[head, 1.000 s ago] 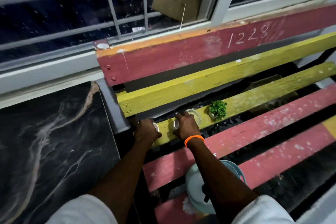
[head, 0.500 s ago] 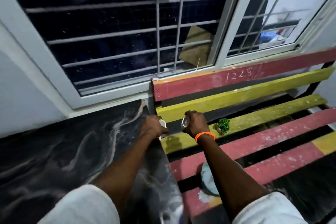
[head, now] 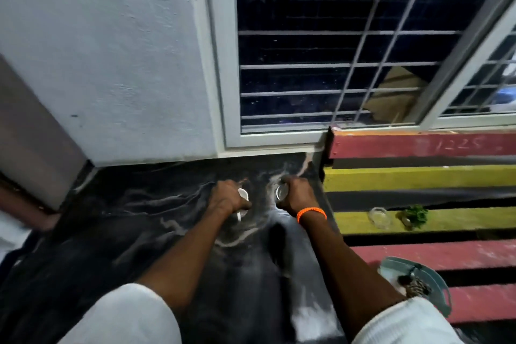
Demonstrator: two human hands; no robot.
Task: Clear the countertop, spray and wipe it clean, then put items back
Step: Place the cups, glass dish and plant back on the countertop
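Note:
My left hand (head: pixel 227 197) is closed around a small white cup (head: pixel 242 194) just above the black marble countertop (head: pixel 125 232). My right hand (head: pixel 297 194), with an orange bracelet at its wrist, grips a small clear glass (head: pixel 280 192) near the counter's right edge. Both hands hover over the far part of the counter, close to the window sill. On the yellow slat of the bench (head: pixel 446 222) to the right stand a clear glass dish (head: pixel 379 216) and a tiny green plant (head: pixel 416 215).
The red and yellow slatted bench (head: pixel 418 145) abuts the counter's right side. A pale teal basin (head: pixel 438 282) with a cloth in it rests on the lower red slats. A barred window (head: pixel 321 64) and white wall rise behind the counter.
Both hands have lifted the cup and the glass off the bench's yellow slat and carried them left over the countertop. The view has swung left and up.

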